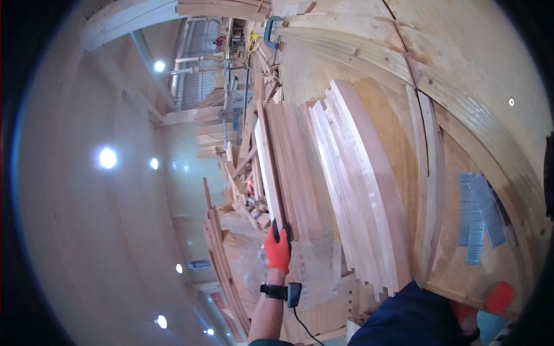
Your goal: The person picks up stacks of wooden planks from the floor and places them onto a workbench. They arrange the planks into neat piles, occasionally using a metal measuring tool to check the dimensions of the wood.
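Note:
My left hand [278, 249], in a red glove with black fingertips, is closed on the near end of a long pale wooden board [266, 173]. This board stands at the left edge of a row of similar wooden strips [297, 173]. To the right of the row lies a stack of pale, planed boards [360, 190] with uneven ends. At the lower right is my right hand [461, 312], also red-gloved and mostly hidden behind the wooden edge and my dark clothing; its fingers cannot be made out. Grey-blue strips of staples [476, 216] lie on the wooden surface near it.
A blue clamp [271, 32] grips the far edge of the wooden worktop [306, 63]. Offcuts [254, 210] and clear plastic sheeting [245, 239] lie left of the boards. Long timbers [222, 259] lean further left. A cable [306, 330] hangs from the device on my left wrist.

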Tool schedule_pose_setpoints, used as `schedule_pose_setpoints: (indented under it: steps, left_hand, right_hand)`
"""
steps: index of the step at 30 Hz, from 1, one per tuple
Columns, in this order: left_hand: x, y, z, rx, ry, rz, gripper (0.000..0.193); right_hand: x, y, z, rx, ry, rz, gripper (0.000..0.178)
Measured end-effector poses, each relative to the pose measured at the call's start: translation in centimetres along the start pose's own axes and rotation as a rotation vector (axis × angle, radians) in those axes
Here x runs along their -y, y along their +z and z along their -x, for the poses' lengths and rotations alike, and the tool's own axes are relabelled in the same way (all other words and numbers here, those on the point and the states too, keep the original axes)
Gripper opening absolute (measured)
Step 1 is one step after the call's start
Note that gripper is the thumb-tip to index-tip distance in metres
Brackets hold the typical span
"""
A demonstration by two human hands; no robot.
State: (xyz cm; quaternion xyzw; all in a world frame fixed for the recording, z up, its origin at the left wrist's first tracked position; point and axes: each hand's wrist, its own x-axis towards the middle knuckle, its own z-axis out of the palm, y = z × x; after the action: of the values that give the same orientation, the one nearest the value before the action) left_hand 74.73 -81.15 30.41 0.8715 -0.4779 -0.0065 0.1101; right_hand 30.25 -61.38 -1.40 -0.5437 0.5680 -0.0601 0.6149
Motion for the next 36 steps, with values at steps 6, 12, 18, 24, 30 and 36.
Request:
schedule_pose_setpoints:
  steps: [6, 12, 18, 24, 30, 36]
  left_hand:
    - [2.9, -0.8, -0.5, -0.065, 0.228, -0.484, 0.057]
    - [0.5, 1.5, 0.3, -0.053, 0.140, -0.292, 0.070]
    - [-0.6, 2.2, 1.3, -0.075, 0.095, -0.235, 0.067]
    - [2.4, 3.1, 0.7, -0.107, 0.110, -0.227, 0.073]
    - [0.7, -0.9, 0.8, -0.132, 0.115, 0.044, 0.057]
    - [3.0, -2.8, 0.0, -0.147, 0.053, 0.239, 0.039]
  right_hand:
    - [2.6, -3.4, 2.7, -0.056, -0.075, 0.079, 0.051]
    - [8.1, -7.9, 6.8, -0.145, 0.040, 0.251, 0.052]
    - [15.4, -14.4, 13.3, -0.348, 0.000, 0.266, 0.046]
    - [20.4, -19.5, 10.6, -0.848, -0.091, 0.570, 0.065]
    - [17.1, -19.1, 8.3, -0.761, 0.039, 0.709, 0.066]
    - [13.8, -19.0, 7.1, -0.933, -0.115, 0.854, 0.050]
